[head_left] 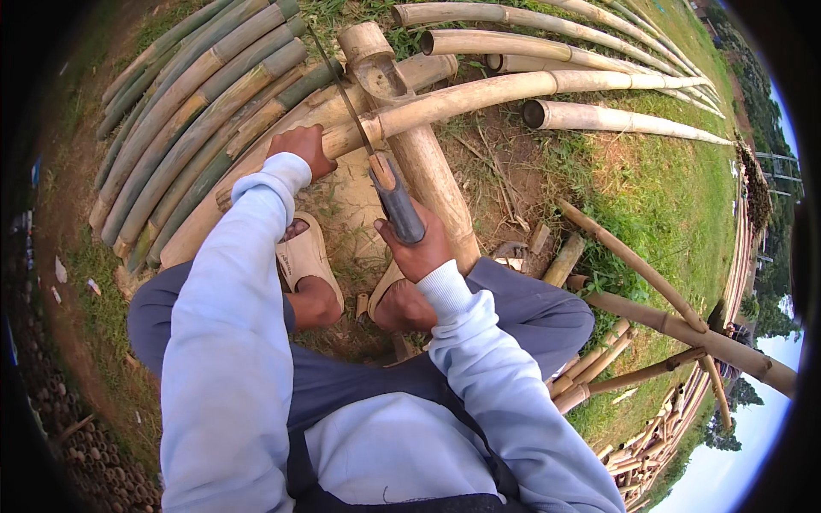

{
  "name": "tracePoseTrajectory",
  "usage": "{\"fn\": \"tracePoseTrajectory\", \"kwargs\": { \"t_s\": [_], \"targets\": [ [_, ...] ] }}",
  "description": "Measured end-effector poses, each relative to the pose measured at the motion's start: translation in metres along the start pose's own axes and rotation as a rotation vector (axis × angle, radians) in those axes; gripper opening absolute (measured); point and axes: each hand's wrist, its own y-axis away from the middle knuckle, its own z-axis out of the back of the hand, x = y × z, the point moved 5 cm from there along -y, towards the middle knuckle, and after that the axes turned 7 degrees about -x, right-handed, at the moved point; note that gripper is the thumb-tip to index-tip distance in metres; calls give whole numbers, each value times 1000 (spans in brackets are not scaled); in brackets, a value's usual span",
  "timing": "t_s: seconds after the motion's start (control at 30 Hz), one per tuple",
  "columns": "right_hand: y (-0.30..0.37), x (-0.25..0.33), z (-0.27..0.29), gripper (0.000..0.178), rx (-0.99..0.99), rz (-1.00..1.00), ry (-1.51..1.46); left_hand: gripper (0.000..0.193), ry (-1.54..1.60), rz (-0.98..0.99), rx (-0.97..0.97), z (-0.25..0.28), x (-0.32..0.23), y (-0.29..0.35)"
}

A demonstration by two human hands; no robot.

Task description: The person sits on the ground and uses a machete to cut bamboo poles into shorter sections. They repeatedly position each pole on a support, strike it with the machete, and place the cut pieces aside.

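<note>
My right hand [423,244] is closed round the dark-wrapped handle of a handsaw [397,203]. The saw's long narrow blade points away from me and lies across a pale bamboo pole [479,96]. Just left of the blade, my left hand [304,150] grips the same pole, its fingers folded over. Beneath, the pole rests against a thick bamboo support [436,184], whose upper end [368,60] has an open notch. How deep the blade sits in the pole I cannot tell.
Several greenish bamboo poles [205,94] lie side by side at the left. More long poles [599,115] stretch over grass at the far right. A bamboo frame [676,329] stands at my right. My sandalled feet [312,256] are below the pole. Cut bamboo pieces [103,462] are heaped at lower left.
</note>
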Motion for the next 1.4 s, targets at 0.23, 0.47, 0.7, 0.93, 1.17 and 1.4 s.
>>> {"fn": "tracePoseTrajectory", "kwargs": {
  "t_s": [0.23,0.47,0.7,0.93,1.17,1.4],
  "targets": [
    [162,44,80,24,-48,-169,95,50,11,8,19,-3,6,3],
    [31,-2,18,18,-136,25,-101,59,38,-5,32,-3,-5,-5],
    [84,13,38,33,-25,-117,-41,50,8,-7,-51,4,5,-7],
    [145,47,80,18,-92,-166,30,53,46,17,19,-1,8,-7],
    [-7,-9,2,24,-46,-2,-25,52,8,-5,-24,-2,0,-9],
    [163,46,81,29,-41,-218,24,50,6,3,40,1,0,-2]
  ]
}}
